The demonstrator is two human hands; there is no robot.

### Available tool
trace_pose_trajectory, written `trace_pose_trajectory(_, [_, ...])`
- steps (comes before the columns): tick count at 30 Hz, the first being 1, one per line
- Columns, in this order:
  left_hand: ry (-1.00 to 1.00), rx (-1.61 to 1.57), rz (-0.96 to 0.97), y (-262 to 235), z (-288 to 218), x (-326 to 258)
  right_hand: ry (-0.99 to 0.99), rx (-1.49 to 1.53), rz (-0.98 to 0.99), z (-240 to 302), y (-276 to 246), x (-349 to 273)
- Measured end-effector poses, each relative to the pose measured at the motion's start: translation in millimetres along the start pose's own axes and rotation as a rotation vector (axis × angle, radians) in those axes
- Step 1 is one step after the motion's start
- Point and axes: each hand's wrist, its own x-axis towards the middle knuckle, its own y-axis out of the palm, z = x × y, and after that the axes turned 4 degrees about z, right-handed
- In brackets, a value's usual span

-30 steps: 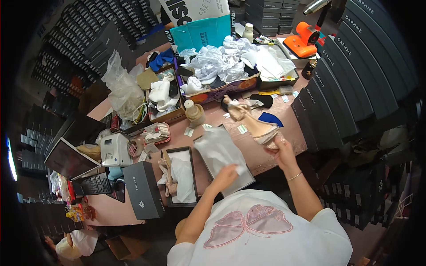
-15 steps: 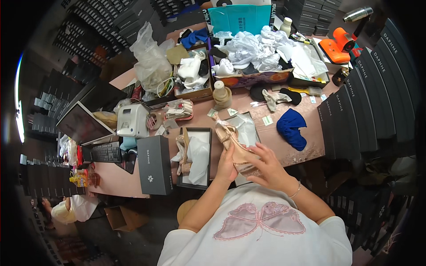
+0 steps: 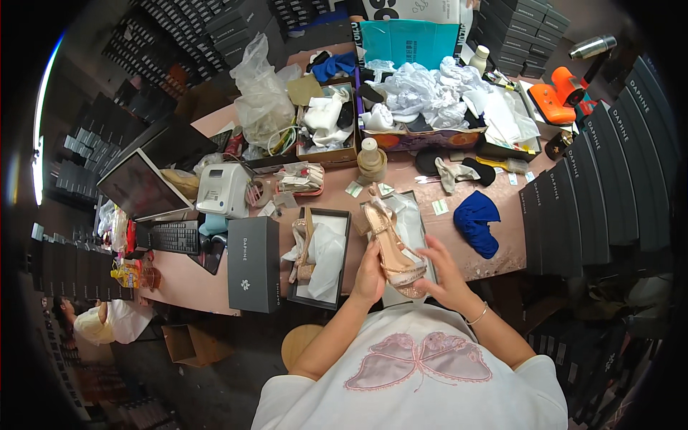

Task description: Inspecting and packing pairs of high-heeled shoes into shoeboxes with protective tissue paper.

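A rose-gold heeled sandal with glittery straps is held upright over the front of the table, its toe toward me. Along its left side, the fingers of my left hand wrap it. My right hand grips the toe end from the other side, thumb low by the sole. Under the sandal lies white tissue paper in a dark tray-like box, partly hidden by the shoe and hands. To the left, an open shoebox contains a matching sandal and more tissue.
A dark grey shoebox lid lies left of the open box. Blue cloth rests at right, before tall stacked shoeboxes. Behind are a bottle and a carton of crumpled paper. A label printer stands left.
The sandal has turned in my hands, so its straps and upper now face up instead of its side and sole. My right hand has closed in on its toe. The view has shifted slightly.
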Motion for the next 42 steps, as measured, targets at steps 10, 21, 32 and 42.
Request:
trace_pose_trajectory(10, [0.58,1.675,0.073,25,4,-11,0.289,0.876,-0.1,-7,-11,20])
trace_pose_trajectory(21, [0.572,1.332,0.048,-4,11,-36,-0.138,0.333,0.024,34,0,19])
trace_pose_trajectory(32, [0.368,1.668,-0.702,-132,-81,-60,-0.252,-0.344,0.324,-22,14,29])
trace_pose_trajectory(42, [0.168,1.608,-0.412,-178,-52,-55,0.215,-0.177,0.218,-83,46,-4])
